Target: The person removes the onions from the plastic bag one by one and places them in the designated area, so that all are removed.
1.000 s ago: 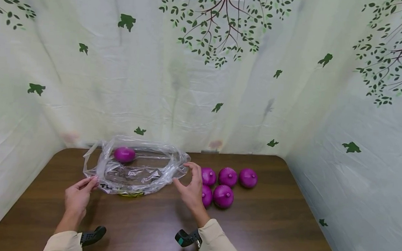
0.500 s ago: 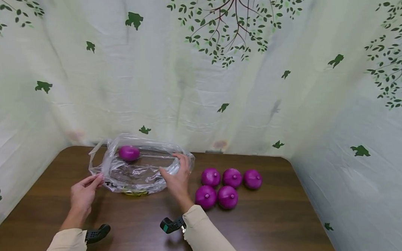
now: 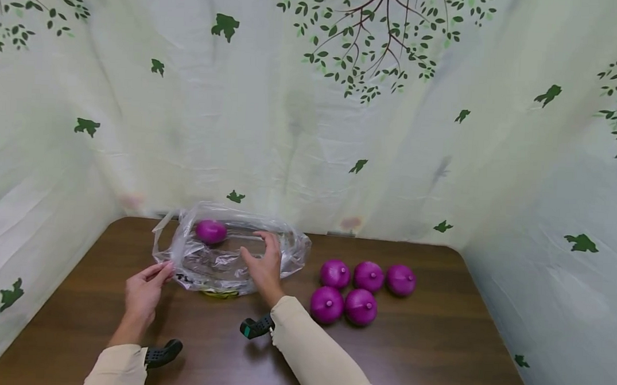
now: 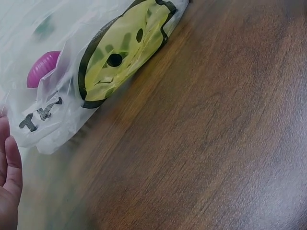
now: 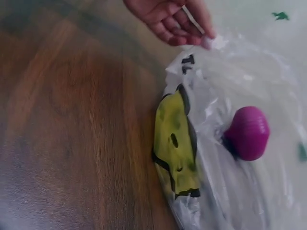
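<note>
A clear plastic bag (image 3: 292, 252) with a yellow cartoon print lies with its mouth spread at the back left of the table. Inside it, toward the left, sits one purple onion (image 3: 211, 232). My left hand (image 3: 145, 291) pinches the bag's near left edge between thumb and fingers; the right wrist view also catches this left hand (image 5: 168, 19) at the bag. Over the bag's right part, my right hand (image 3: 265, 268) is held with thumb and fingers apart and nothing between them. Whether it touches the plastic I cannot tell.
Several more purple onions (image 3: 361, 307) stand in two rows on the brown wooden table (image 3: 426, 347), right of the bag. A pale curtain (image 3: 311, 129) with leaf prints hangs behind the table and along its sides.
My right hand has left the bag's right edge and moved left over its opening, its fingers spread. The left hand keeps its pinch on the bag. The head view has shifted slightly.
</note>
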Demonstrator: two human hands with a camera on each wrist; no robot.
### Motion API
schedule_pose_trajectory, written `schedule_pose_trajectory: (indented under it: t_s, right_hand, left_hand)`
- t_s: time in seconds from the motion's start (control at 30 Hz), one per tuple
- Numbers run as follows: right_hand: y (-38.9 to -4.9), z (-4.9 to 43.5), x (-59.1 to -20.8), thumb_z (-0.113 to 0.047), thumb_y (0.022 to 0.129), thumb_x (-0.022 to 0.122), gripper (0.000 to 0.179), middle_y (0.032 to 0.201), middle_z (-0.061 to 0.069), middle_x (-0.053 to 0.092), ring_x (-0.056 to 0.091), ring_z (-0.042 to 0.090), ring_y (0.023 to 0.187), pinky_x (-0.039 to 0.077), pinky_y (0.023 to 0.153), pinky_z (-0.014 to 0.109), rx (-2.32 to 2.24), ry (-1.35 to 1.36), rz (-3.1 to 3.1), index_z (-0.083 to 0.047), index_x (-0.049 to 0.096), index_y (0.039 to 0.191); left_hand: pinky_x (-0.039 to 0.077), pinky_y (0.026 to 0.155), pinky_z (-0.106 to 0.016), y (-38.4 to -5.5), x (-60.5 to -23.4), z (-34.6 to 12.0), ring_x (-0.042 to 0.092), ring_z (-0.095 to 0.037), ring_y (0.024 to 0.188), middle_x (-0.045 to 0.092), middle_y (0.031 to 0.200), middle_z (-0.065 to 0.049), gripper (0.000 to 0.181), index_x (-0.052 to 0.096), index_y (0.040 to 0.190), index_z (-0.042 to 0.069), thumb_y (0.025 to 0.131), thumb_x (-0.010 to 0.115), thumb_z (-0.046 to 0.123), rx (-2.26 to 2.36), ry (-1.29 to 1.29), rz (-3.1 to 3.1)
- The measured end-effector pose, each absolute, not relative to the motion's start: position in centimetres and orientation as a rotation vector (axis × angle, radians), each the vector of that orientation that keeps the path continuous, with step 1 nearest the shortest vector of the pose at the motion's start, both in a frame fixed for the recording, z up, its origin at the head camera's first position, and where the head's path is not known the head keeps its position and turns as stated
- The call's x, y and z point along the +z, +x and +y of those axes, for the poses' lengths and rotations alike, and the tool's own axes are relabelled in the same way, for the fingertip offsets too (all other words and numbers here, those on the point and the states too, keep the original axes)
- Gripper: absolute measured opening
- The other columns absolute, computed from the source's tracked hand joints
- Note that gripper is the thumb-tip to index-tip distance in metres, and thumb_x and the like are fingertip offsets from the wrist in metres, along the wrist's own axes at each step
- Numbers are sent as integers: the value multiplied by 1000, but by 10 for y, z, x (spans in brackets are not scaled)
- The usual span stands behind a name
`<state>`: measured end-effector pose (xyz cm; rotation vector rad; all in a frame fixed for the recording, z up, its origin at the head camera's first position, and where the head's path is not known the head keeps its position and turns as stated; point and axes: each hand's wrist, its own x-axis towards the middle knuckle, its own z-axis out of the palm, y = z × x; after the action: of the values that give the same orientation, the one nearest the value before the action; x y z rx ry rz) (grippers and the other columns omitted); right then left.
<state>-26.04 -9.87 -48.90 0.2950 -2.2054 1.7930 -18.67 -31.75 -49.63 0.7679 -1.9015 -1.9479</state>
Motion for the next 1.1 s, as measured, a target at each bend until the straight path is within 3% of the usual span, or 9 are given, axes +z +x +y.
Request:
schedule_pose_trajectory:
  t_s: [0.3, 0.57, 0.73, 0.97, 1.1]
  right_hand:
    - [-272, -124, -501, -15, 79, 79, 42, 118, 7, 59, 55, 27, 114, 42, 99, 36, 1637, 397, -2378, -5, 62, 116]
    - [-283, -143, -500, -22, 79, 80, 48, 120, 5, 59, 54, 23, 115, 42, 99, 36, 1663, 390, -2419, -7, 61, 120]
    - [-289, -150, -505, -20, 78, 82, 53, 122, 10, 59, 52, 31, 116, 43, 97, 40, 1811, 363, -2429, -4, 60, 123]
    - [-300, -159, -513, -19, 76, 83, 58, 124, 17, 59, 52, 35, 119, 42, 100, 46, 2020, 262, -2359, 0, 57, 124]
    - [-306, -165, -512, -23, 76, 84, 62, 126, 12, 59, 51, 31, 122, 42, 101, 43, 2056, 226, -2397, -2, 56, 127]
  left_hand:
    - [49, 68, -13, -184, -495, -322, 63, 4, 68, 66, 68, 21, 16, 70, 77, 34, 89, 70, 23, -1900, 780, -1949]
    - [50, 68, -13, -184, -493, -326, 64, 2, 68, 68, 73, 20, 3, 75, 89, 22, 88, 71, 22, -1891, 724, -1926]
    - [50, 69, -14, -184, -495, -325, 64, 2, 67, 68, 73, 18, 4, 74, 90, 17, 89, 70, 19, -1897, 716, -1917]
    - [51, 72, -14, -185, -494, -322, 63, 4, 70, 66, 74, 21, 41, 62, 119, -10, 91, 67, 20, -1847, 723, -2000]
    - [51, 74, -15, -184, -494, -321, 63, 4, 73, 65, 75, 22, 42, 59, 121, -12, 93, 65, 18, -1825, 701, -2051]
